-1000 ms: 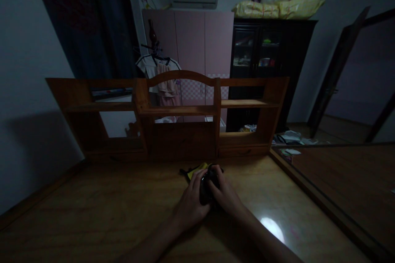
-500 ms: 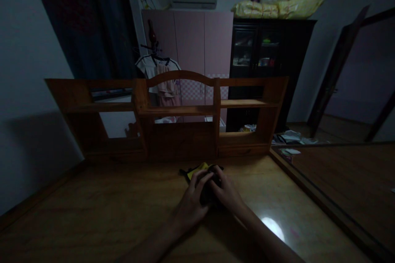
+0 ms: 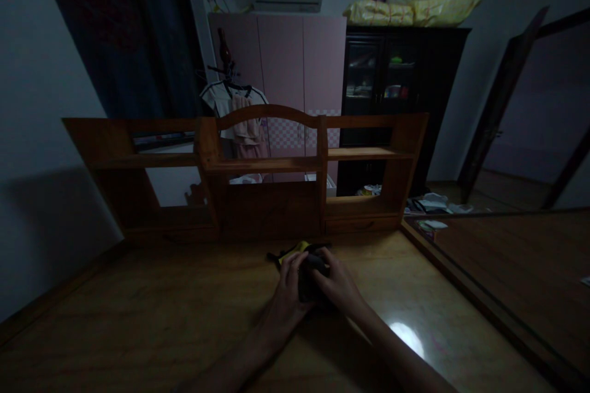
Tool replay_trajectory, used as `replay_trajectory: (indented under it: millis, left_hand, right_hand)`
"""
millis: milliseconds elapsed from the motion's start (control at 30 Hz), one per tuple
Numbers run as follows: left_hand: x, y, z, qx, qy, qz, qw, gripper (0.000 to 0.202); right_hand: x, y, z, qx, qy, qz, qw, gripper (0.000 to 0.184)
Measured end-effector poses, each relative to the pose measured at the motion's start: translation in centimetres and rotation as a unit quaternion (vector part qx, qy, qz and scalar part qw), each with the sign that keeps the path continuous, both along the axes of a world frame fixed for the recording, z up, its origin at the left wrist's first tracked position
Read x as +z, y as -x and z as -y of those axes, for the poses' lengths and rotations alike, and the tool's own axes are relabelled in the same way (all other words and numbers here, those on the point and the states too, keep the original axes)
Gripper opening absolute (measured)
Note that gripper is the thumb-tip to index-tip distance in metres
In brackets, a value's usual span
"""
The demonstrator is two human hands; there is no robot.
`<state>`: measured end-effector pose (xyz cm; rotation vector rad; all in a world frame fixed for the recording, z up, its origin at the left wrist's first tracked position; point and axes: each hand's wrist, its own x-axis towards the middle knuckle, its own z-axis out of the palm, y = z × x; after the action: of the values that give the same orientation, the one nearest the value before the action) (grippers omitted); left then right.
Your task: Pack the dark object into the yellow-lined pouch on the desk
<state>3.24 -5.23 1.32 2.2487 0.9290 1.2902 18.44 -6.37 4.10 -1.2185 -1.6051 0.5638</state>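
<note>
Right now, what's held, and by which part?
A dark, rounded object, too dim to identify: left hand around its left side, right hand at its upper right. Exact fingertip contacts can't be told.

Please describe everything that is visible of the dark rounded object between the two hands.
The dark rounded object looks black, greyer on top; its material and finer parts are too dim to tell. The bare left hand and bare right hand hold it from both sides, fingers partly covering it. It is on or just above the glossy, yellowish wooden tabletop, nearer the camera than a yellow-and-black item.
</note>
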Motion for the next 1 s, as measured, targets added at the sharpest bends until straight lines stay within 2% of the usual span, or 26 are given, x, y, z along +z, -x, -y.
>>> replay_trajectory:
  millis: [200, 333, 467, 600, 700, 1000]
  left_hand:
    - [-0.3, -0.1, -0.1, 0.017, -0.012, 0.011, 1.0, 0.078]
    - [0.7, -0.3, 0.6, 0.037, -0.009, 0.022, 0.999, 0.077]
    - [1.3, -0.2, 0.6, 0.017, -0.022, 0.021, 0.999, 0.074]
    - [0.7, -0.1, -0.3, -0.027, -0.017, 0.022, 0.999, 0.078]
    - [0.1, -0.1, -0.6, -0.022, -0.004, 0.027, 0.999, 0.081]
    - [0.6, 0.0, 0.0, -0.02, 0.021, 0.031, 0.999, 0.081]
  right_hand:
    - [0.4, 0.0, -0.1, 0.001, 0.001, -0.011, 1.0, 0.025]
    - [0.5, 0.0, -0.1, 0.024, 0.008, -0.034, 0.999, 0.024]
    - [0.2, -0.1, -0.2, 0.022, -0.001, -0.027, 0.999, 0.023]
    - [-0.1, -0.1, -0.2, 0.025, -0.003, -0.024, 0.999, 0.026]
    - [-0.2, -0.1, -0.2, 0.013, -0.003, -0.01, 1.0, 0.027]
    - [0.0, 0.0, 0.1, -0.008, 0.005, 0.017, 1.0, 0.028]
